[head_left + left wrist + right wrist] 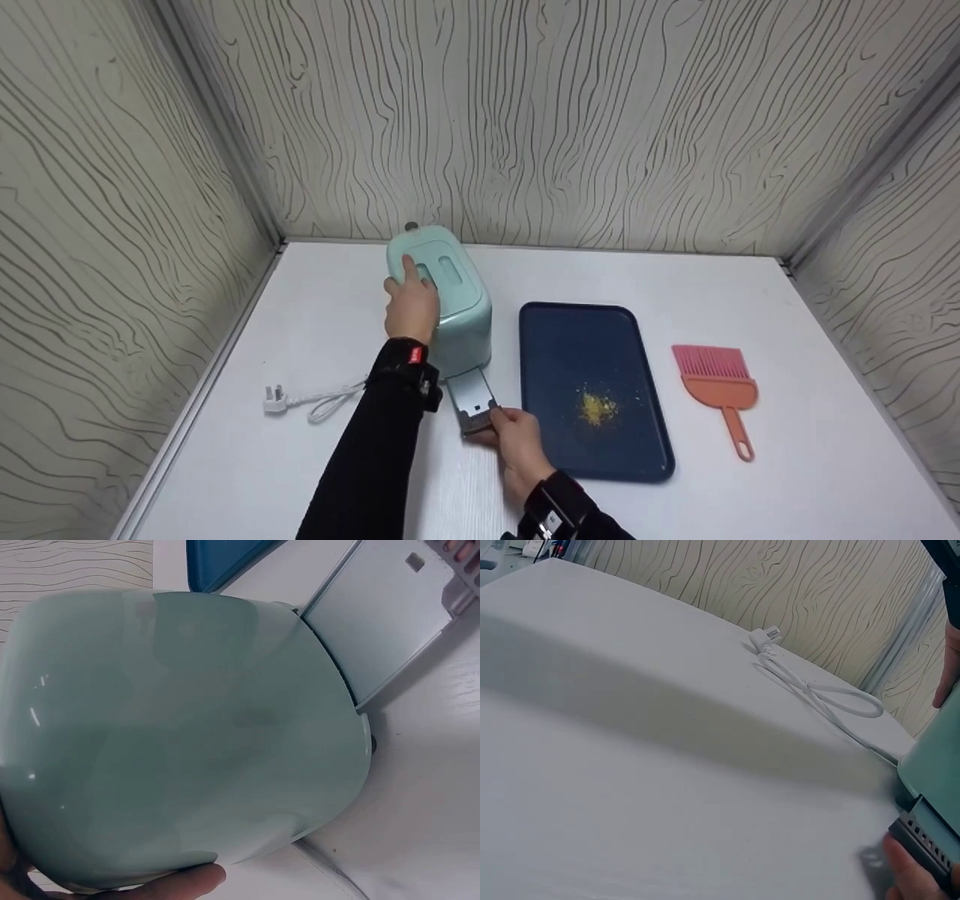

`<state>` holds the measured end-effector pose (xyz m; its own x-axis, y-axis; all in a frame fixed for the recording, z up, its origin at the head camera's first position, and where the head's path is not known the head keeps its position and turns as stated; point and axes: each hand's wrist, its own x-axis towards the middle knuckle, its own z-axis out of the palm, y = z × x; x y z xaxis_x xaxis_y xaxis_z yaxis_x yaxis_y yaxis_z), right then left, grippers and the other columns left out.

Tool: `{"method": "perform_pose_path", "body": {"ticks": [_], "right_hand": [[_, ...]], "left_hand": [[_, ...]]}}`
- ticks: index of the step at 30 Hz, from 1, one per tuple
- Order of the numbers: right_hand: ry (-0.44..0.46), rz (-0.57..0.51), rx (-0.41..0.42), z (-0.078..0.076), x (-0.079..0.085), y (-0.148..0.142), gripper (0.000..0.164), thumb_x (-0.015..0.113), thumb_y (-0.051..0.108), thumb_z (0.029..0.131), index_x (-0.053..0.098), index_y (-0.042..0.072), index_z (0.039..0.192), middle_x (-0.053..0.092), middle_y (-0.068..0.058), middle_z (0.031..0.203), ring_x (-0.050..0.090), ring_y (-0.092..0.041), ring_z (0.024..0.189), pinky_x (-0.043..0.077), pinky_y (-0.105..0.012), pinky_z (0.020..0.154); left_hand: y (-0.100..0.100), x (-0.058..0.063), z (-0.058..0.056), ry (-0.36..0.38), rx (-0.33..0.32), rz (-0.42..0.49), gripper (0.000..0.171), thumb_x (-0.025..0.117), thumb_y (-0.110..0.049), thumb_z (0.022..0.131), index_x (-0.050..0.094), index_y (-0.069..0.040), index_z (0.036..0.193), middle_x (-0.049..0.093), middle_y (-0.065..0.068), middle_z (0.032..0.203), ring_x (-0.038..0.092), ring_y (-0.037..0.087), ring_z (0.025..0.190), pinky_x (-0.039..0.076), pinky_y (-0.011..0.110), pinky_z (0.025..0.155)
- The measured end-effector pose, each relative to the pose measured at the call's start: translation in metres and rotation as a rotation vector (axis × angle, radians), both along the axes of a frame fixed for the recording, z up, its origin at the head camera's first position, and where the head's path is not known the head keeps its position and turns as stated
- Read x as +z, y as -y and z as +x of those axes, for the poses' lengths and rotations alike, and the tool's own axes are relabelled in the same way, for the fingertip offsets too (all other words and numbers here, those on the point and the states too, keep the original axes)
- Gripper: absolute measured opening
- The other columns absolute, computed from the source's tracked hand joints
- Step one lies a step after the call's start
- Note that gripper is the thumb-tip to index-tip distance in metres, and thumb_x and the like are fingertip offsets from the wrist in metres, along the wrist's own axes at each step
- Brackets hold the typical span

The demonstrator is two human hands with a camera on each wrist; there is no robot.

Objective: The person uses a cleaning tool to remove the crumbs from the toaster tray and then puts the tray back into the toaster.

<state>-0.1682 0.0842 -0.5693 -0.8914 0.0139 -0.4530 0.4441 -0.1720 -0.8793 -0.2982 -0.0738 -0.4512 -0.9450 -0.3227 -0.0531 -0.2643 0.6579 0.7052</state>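
A mint-green toaster (466, 341) with two slots stands at the back left of the table. My left hand (412, 309) holds its top and left side; a finger (184, 884) lies along the toaster's wall in the left wrist view. From the toaster's near end a flat metal crumb tray (471, 391) sticks out, partly inside the body. My right hand (519, 444) pinches the tray's grey slotted handle (922, 846) between thumb and fingers. How far the crumb tray reaches inside is hidden.
To the right lies a dark blue tray (581, 341) with a small pile of yellow crumbs (598, 409) on it. A brush (712, 364) nested with an orange dustpan (727, 394) is beyond it. A white cord and plug (276, 401) lie left of the toaster.
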Motion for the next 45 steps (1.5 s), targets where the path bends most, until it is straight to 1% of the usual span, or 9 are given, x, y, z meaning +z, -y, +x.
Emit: {"method": "perform_pose_path", "body": {"ticks": [9,14,17,19,24,33,38,41,45], "right_hand": [[-0.043,-0.047,0.002,-0.003,-0.001,0.003,0.033,0.042,0.005,0.108,0.048,-0.02,0.128,0.072,-0.026,0.104,0.076,-0.025,0.089,0.057,-0.038,0.092],[-0.048,-0.065,0.006,-0.007,-0.001,0.002,0.035,0.043,0.003,0.107,0.046,-0.024,0.129,0.071,-0.03,0.106,0.076,-0.025,0.088,0.059,-0.035,0.085],[-0.038,-0.1,-0.003,-0.009,-0.003,0.002,0.036,0.043,0.003,0.107,0.045,-0.025,0.13,0.072,-0.029,0.103,0.077,-0.023,0.084,0.061,-0.034,0.08],[-0.024,-0.126,-0.013,-0.01,-0.003,0.003,0.036,0.043,0.004,0.107,0.044,-0.023,0.131,0.073,-0.026,0.098,0.077,-0.021,0.08,0.061,-0.033,0.077],[-0.015,-0.181,-0.046,-0.013,-0.003,0.005,0.035,0.043,0.007,0.108,0.043,-0.019,0.131,0.074,-0.021,0.091,0.075,-0.019,0.074,0.062,-0.032,0.072],[-0.04,-0.156,-0.047,-0.022,-0.001,0.011,0.041,0.041,0.007,0.108,0.04,-0.022,0.137,0.073,-0.025,0.096,0.075,-0.018,0.076,0.062,-0.033,0.075],[-0.038,-0.175,-0.053,-0.029,-0.001,0.014,0.041,0.041,0.007,0.109,0.039,-0.022,0.137,0.072,-0.028,0.099,0.076,-0.02,0.077,0.062,-0.033,0.075],[-0.032,-0.189,-0.056,-0.034,-0.001,0.017,0.042,0.041,0.008,0.109,0.037,-0.022,0.139,0.071,-0.03,0.104,0.076,-0.02,0.079,0.061,-0.033,0.076],[-0.031,-0.2,-0.051,-0.041,-0.001,0.021,0.045,0.039,0.007,0.109,0.032,-0.023,0.142,0.066,-0.036,0.115,0.076,-0.021,0.081,0.061,-0.034,0.079]], "left_hand": [[0.002,-0.001,0.001,-0.013,0.017,-0.014,0.057,0.034,-0.027,0.109,0.021,-0.018,0.164,0.039,0.03,0.142,0.057,0.028,0.074,0.051,0.045,0.064],[0.001,-0.002,0.001,-0.001,0.019,-0.007,0.057,0.034,-0.027,0.11,0.019,-0.019,0.164,0.039,0.029,0.143,0.055,0.026,0.074,0.049,0.043,0.063],[0.0,-0.004,0.001,0.002,0.017,-0.003,0.057,0.035,-0.027,0.11,0.019,-0.019,0.164,0.04,0.029,0.142,0.053,0.025,0.073,0.047,0.041,0.062],[-0.001,-0.005,0.0,0.003,0.018,-0.001,0.057,0.035,-0.027,0.11,0.019,-0.02,0.164,0.04,0.028,0.142,0.053,0.025,0.072,0.046,0.041,0.062],[-0.004,-0.005,-0.001,0.011,0.014,0.001,0.057,0.035,-0.028,0.11,0.019,-0.021,0.164,0.039,0.028,0.144,0.054,0.025,0.073,0.046,0.04,0.062],[-0.004,-0.002,-0.003,0.018,0.022,0.0,0.058,0.034,-0.029,0.11,0.018,-0.023,0.165,0.037,0.028,0.146,0.054,0.026,0.075,0.047,0.04,0.063],[-0.004,-0.003,-0.002,-0.016,0.029,-0.01,0.057,0.034,-0.027,0.11,0.021,-0.021,0.164,0.04,0.029,0.142,0.055,0.026,0.072,0.049,0.043,0.061],[-0.004,-0.004,-0.002,-0.036,0.032,-0.025,0.056,0.035,-0.027,0.109,0.023,-0.02,0.164,0.042,0.029,0.139,0.056,0.026,0.071,0.049,0.043,0.06],[-0.003,-0.004,-0.001,-0.043,0.041,-0.03,0.056,0.035,-0.027,0.11,0.023,-0.02,0.163,0.043,0.029,0.138,0.055,0.026,0.071,0.049,0.044,0.06]]}}
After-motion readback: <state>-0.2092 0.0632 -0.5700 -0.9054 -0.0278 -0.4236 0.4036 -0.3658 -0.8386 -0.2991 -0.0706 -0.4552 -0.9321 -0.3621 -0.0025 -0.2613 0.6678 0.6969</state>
